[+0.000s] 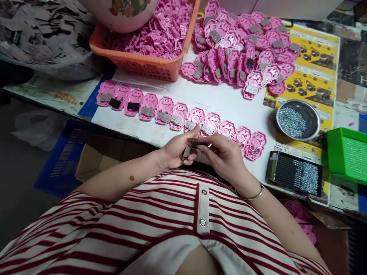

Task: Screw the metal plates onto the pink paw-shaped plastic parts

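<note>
In front of me, a slanting row of pink plastic casings (149,105) lies on white sheeting. Most bear a flat grey or black rectangular plate (133,106) across their lower part; the rightmost pink casing (255,146) shows small shiny metal bits instead. My left hand (180,151) is half closed just below the row, with flat grey plates (187,152) partly showing among its fingers. My right hand (228,154), wearing a bracelet, pinches a thin dark grey plate (197,143) over the left fingers. How many plates the left hand holds is hidden.
Behind the row stands an orange basket (143,67) of small pink parts, with a bowl (126,15) on it. A heap of pink casings (232,57) lies at the back. Rightward are a metal bowl of screws (312,131), a black screw tray (282,168) and a green bin (338,141).
</note>
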